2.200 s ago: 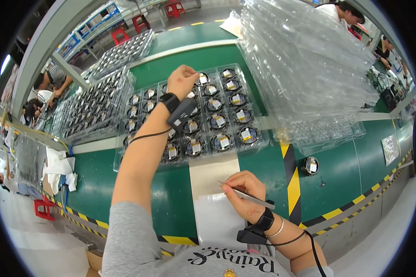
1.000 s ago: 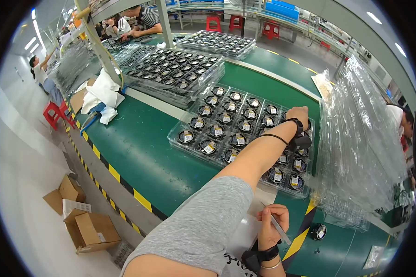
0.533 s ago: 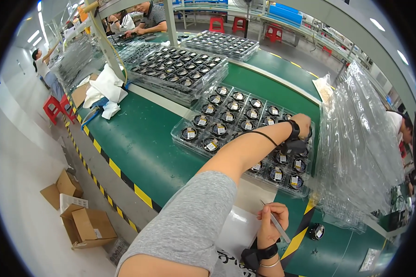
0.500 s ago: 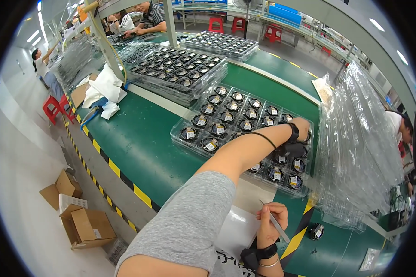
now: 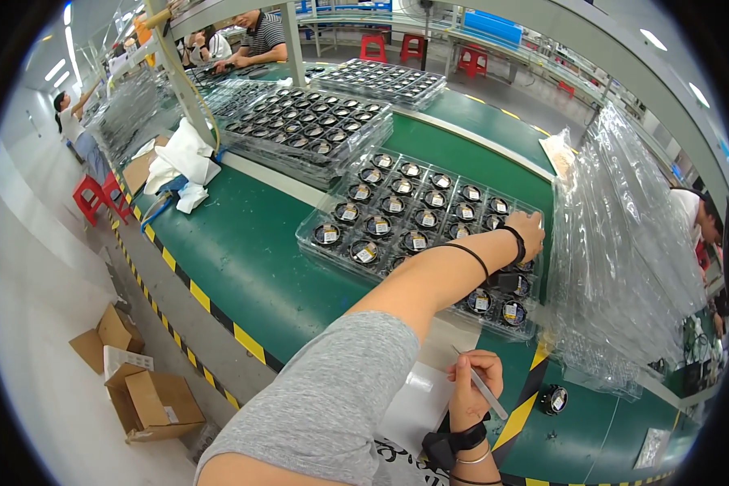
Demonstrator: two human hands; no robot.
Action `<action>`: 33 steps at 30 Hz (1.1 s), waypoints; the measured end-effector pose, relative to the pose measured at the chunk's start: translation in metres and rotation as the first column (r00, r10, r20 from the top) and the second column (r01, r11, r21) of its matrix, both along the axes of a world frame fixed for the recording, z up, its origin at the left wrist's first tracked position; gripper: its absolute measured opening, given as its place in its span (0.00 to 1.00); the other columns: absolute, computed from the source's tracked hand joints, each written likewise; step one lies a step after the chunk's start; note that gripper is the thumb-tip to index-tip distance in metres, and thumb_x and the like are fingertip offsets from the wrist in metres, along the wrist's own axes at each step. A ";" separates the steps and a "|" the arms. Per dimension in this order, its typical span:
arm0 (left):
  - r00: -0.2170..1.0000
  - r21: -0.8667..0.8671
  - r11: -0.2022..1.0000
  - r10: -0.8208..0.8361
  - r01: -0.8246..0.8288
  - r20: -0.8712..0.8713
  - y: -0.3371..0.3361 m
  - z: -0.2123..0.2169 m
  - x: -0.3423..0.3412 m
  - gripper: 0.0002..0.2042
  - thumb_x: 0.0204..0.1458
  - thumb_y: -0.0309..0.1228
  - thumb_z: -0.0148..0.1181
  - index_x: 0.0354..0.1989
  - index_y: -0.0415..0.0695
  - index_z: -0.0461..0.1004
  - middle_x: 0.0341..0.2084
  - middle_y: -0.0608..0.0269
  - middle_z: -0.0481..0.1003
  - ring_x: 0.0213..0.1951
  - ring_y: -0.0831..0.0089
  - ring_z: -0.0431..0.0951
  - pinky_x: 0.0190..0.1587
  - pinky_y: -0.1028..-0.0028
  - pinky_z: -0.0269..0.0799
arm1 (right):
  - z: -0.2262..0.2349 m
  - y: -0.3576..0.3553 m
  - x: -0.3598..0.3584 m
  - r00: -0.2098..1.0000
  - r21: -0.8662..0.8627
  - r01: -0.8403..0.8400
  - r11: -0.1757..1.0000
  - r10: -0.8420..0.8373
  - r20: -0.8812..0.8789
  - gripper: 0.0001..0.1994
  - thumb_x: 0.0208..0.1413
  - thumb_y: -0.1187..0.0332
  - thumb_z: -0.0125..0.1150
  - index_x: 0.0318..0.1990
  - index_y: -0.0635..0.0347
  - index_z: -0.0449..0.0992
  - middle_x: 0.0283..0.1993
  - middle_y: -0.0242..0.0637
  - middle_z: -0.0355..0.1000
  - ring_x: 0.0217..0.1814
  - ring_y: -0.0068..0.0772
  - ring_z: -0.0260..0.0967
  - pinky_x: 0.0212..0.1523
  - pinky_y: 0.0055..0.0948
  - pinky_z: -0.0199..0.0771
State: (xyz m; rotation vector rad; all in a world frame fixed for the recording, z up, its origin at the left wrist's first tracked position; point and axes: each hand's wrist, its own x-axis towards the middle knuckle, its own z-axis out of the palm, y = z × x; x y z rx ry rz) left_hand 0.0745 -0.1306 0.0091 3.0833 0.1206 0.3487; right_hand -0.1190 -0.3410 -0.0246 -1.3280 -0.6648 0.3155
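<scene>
Left hand (image 5: 526, 231): stretched way out over the right end of the clear plastic tray (image 5: 324, 253), bent downward at the fingers. Hard to say if spread or pinched tbh, mostly hidden behind its own back. Can't tell if actually touching or holding one of the round black parts (image 5: 365, 252) under there.

Right hand (image 5: 476, 379): closed up, with thumb against fingers, clamped on a slim metal tool (image 5: 491, 400). Just off the near side of the tray, not touching it.

Slim metal tool: pretty much tweezers by the look, held slantwise like a pen, pointed up and left toward the pale strip (image 5: 444, 338).

Tray: flat on the green bench (image 5: 219, 243), filled with a part in each pocket that shows. Partly blocked from sight by the left forearm (image 5: 454, 263).

Round black parts: face up in rows, with a pale label on each.

Loose one: a single round part (image 5: 554, 399) on the bench, right of the right hand, just past the black-and-yellow tape (image 5: 520, 417).

Black bands (image 5: 470, 438): wrapped round both wrists.

Further out: stacked filled trays (image 5: 356, 150) upper left, a big pile of clear plastic (image 5: 624, 243) on the right, white cloths (image 5: 188, 154) far left.
</scene>
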 end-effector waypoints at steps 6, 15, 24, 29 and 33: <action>0.993 -0.084 0.990 0.114 -0.111 0.030 -0.007 -0.005 0.004 0.18 0.54 0.45 0.52 0.45 0.45 0.74 0.44 0.50 0.67 0.42 0.55 0.73 0.41 0.62 0.71 | 0.000 -0.001 -0.002 1.000 -0.007 0.007 1.000 -0.007 0.013 0.06 0.53 0.80 0.58 0.33 0.65 0.65 0.35 0.41 0.67 0.27 0.24 0.69 0.25 0.19 0.71; 0.986 -0.140 0.983 0.137 -0.123 0.095 -0.007 -0.013 0.008 0.17 0.55 0.44 0.51 0.42 0.43 0.73 0.43 0.48 0.70 0.44 0.55 0.72 0.42 0.61 0.71 | 0.003 0.002 -0.006 0.999 -0.033 0.030 0.999 -0.029 0.023 0.07 0.55 0.75 0.58 0.31 0.63 0.65 0.33 0.37 0.67 0.24 0.21 0.67 0.23 0.18 0.68; 0.997 -0.158 0.987 0.012 -0.024 -0.076 -0.027 -0.007 -0.011 0.20 0.55 0.49 0.49 0.43 0.46 0.75 0.43 0.45 0.69 0.41 0.53 0.74 0.41 0.60 0.72 | 0.002 0.003 -0.003 0.999 -0.020 0.045 0.999 -0.045 0.014 0.06 0.54 0.76 0.57 0.32 0.63 0.65 0.34 0.38 0.67 0.24 0.22 0.67 0.23 0.17 0.68; 0.998 -0.150 0.988 -0.053 0.046 -0.044 -0.023 -0.001 -0.026 0.22 0.53 0.52 0.50 0.44 0.46 0.75 0.43 0.44 0.69 0.40 0.53 0.75 0.40 0.61 0.73 | 0.001 0.000 -0.001 0.999 -0.024 0.036 0.999 -0.036 0.024 0.06 0.54 0.79 0.57 0.32 0.65 0.65 0.34 0.40 0.67 0.25 0.22 0.68 0.25 0.18 0.70; 0.996 -0.151 0.986 -0.071 0.063 -0.045 -0.029 0.004 -0.032 0.25 0.51 0.55 0.51 0.43 0.45 0.75 0.43 0.45 0.69 0.39 0.51 0.76 0.39 0.61 0.73 | 0.000 -0.001 0.001 0.999 -0.024 0.046 0.999 -0.046 0.019 0.06 0.54 0.79 0.58 0.32 0.65 0.66 0.34 0.40 0.67 0.25 0.22 0.68 0.25 0.18 0.70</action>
